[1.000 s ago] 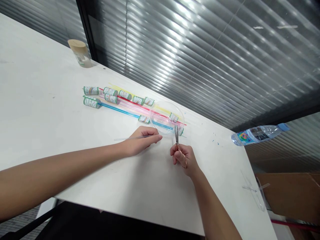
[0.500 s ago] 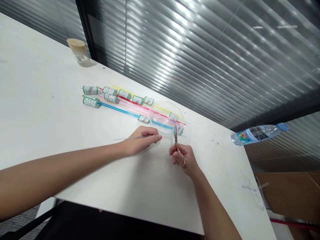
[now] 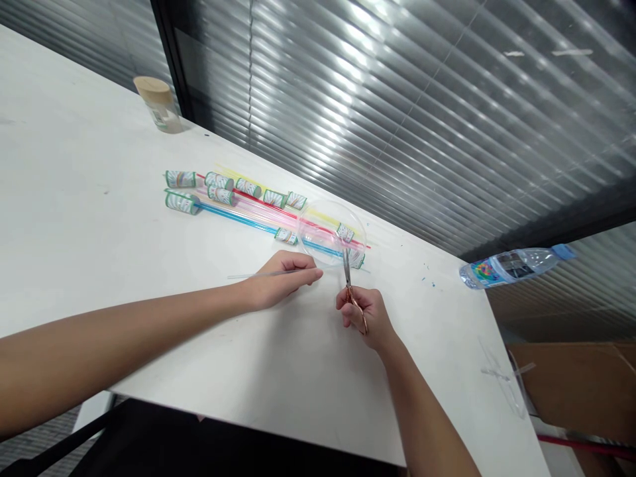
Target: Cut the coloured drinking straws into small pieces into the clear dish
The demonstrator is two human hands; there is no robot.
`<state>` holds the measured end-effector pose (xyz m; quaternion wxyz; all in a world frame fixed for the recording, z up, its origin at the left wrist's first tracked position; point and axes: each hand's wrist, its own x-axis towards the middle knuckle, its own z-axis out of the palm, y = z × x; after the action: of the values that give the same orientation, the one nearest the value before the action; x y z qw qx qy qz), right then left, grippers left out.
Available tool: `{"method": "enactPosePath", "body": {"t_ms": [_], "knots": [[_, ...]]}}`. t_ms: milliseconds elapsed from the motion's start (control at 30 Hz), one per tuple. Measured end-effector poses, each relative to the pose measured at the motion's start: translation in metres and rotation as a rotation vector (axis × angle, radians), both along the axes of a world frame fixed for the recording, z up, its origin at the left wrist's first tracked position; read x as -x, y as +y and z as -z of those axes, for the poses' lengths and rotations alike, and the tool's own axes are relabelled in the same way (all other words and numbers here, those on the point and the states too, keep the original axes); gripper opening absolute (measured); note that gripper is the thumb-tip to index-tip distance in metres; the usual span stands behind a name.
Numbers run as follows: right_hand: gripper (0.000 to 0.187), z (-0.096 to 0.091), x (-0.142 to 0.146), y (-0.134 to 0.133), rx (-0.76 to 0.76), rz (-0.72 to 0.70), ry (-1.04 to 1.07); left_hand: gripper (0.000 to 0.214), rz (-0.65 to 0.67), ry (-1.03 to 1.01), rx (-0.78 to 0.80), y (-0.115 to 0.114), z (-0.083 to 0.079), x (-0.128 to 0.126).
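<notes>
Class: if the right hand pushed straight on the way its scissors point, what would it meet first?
Most likely the near rim of the clear dish: the scissors in the right hand point at it, though depth is uncertain. Coloured straws lie beyond.

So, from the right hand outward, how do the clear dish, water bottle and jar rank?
1. Clear dish, just beyond the right hand.
2. Water bottle, far off to the right.
3. Jar, far back left.
</notes>
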<state>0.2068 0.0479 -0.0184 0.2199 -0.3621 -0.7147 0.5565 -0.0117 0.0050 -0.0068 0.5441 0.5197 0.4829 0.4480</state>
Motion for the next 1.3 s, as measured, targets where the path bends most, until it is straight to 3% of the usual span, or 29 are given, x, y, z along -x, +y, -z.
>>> {"method": "enactPosePath", "body": {"t_ms": [767,1000,1300], "knots": [[0.051,-0.0004,0.0008,-0.0001,-0.022,0.020,-0.013,0.033,0.008,0.014,0.013,-0.0004,0.0011,0.0013],[0.050,-0.0012,0.0021,-0.0002,-0.013,0.040,-0.035,0.048,0.035,-0.026,-0.040,-0.0003,0.0038,0.0048],[0.048,0.0006,0.0008,-0.0001,-0.042,0.045,-0.062,0.048,0.013,-0.025,-0.036,0.0004,-0.0005,0.0030]]}}
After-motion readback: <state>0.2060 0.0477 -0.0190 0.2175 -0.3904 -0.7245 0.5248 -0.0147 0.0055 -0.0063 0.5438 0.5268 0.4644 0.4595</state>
